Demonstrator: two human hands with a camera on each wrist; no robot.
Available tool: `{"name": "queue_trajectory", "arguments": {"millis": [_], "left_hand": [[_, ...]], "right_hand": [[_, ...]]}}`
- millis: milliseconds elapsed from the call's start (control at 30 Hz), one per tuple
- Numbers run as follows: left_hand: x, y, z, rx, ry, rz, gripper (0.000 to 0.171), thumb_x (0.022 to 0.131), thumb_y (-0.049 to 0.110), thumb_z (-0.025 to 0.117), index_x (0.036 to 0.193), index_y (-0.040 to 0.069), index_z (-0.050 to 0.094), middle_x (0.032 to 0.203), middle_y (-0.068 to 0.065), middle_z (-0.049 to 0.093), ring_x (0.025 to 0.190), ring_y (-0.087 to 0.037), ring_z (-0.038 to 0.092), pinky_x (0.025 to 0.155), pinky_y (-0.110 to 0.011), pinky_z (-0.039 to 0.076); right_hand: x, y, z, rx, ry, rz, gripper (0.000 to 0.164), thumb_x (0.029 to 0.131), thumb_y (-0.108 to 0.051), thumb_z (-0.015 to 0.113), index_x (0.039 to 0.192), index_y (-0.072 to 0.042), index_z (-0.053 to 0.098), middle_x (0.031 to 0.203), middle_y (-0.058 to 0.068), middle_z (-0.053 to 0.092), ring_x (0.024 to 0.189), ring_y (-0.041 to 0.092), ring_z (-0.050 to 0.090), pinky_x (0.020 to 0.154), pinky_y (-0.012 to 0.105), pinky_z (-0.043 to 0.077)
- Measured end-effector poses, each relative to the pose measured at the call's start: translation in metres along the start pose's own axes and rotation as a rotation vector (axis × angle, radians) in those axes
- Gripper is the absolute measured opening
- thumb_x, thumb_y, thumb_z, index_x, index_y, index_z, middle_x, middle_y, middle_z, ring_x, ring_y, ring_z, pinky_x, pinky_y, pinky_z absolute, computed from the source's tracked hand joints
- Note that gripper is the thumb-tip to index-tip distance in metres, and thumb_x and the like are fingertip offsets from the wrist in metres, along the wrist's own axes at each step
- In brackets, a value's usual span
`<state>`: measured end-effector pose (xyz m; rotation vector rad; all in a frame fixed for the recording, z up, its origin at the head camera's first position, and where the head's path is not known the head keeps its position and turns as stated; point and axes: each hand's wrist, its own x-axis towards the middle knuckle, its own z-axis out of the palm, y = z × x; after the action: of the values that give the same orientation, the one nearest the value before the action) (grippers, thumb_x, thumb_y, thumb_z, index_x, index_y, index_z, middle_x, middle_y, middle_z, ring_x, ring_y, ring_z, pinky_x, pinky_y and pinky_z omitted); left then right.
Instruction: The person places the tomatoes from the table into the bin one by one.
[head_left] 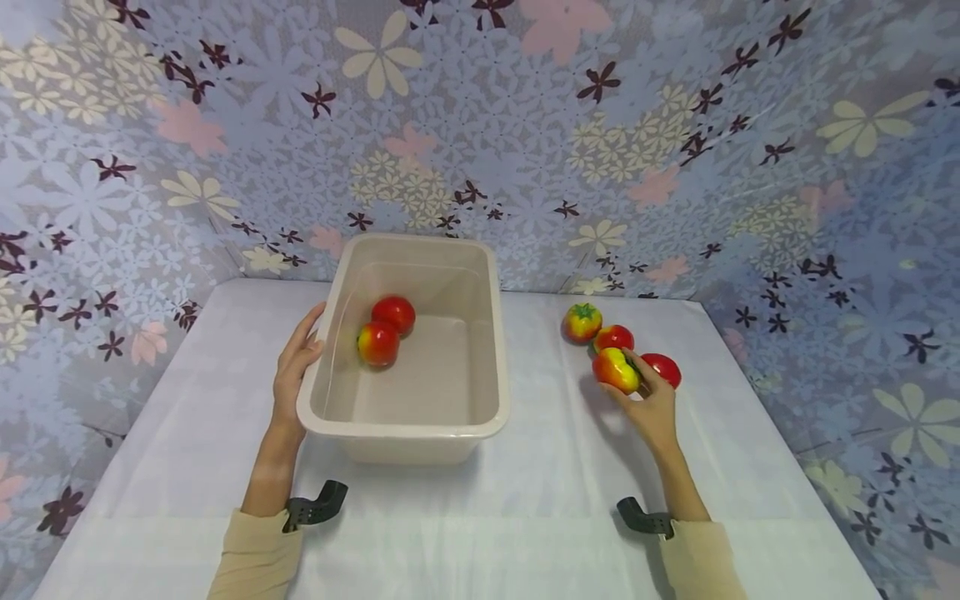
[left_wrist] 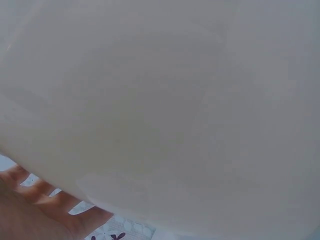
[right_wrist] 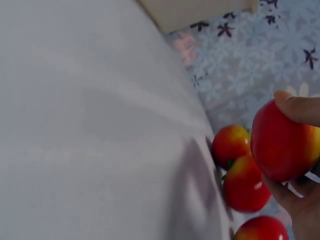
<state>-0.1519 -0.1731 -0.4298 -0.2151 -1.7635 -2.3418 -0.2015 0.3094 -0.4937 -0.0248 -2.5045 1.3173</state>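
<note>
My right hand [head_left: 651,410] pinches a red-and-yellow tomato [head_left: 617,371] between thumb and fingers, raised over the right part of the table. Three more tomatoes are close by: one with a green top [head_left: 582,322], a red one [head_left: 613,337] behind the held tomato, and another red one [head_left: 662,370] partly covered by my fingers. On the left, my left hand [head_left: 294,375] rests against the outer side of a beige plastic bin [head_left: 420,431], its fingers spread along the wall [left_wrist: 160,110]. Inside the bin, two tomatoes [head_left: 378,343] lie together toward the left.
A white cloth [head_left: 540,517] covers the table. Flower-patterned fabric [head_left: 480,125] rises behind it and on both sides. Each wrist wears a black camera mount, one on the left [head_left: 318,504] and one on the right [head_left: 643,518].
</note>
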Motion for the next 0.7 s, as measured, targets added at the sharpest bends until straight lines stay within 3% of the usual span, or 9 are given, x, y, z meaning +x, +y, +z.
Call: {"name": "queue_trajectory", "arguments": {"millis": [200,433,700], "left_hand": [[-0.004,-0.001,-0.001,-0.002,-0.007,-0.004,0.051,0.103,0.014,0.026,0.154,0.012,0.028,0.156,-0.012,0.034,0.133,-0.020,0.044,0.103,-0.024,0.045],[-0.003,0.000,-0.001,-0.012,-0.005,0.003,0.051,0.103,0.014,0.026,0.154,0.012,0.028,0.156,-0.011,0.035,0.132,-0.019,0.045,0.102,-0.024,0.046],[0.000,0.000,0.001,-0.011,-0.004,0.000,0.051,0.103,0.013,0.026,0.154,0.011,0.027,0.154,-0.009,0.038,0.131,-0.018,0.046,0.102,-0.024,0.045]], "right_hand": [[-0.001,-0.013,0.005,0.064,-0.016,-0.058,0.064,0.083,-0.017,0.078,0.141,-0.014,0.053,0.135,0.009,0.057,0.121,0.023,0.053,0.096,0.013,0.045],[0.005,-0.030,0.010,0.089,-0.027,-0.114,0.063,0.084,-0.017,0.077,0.142,-0.012,0.052,0.139,0.011,0.055,0.124,0.025,0.052,0.097,0.015,0.045],[0.011,-0.055,0.012,0.231,-0.030,-0.187,0.063,0.081,-0.004,0.077,0.140,-0.006,0.053,0.139,0.013,0.056,0.118,0.005,0.052,0.092,0.010,0.045]]}}
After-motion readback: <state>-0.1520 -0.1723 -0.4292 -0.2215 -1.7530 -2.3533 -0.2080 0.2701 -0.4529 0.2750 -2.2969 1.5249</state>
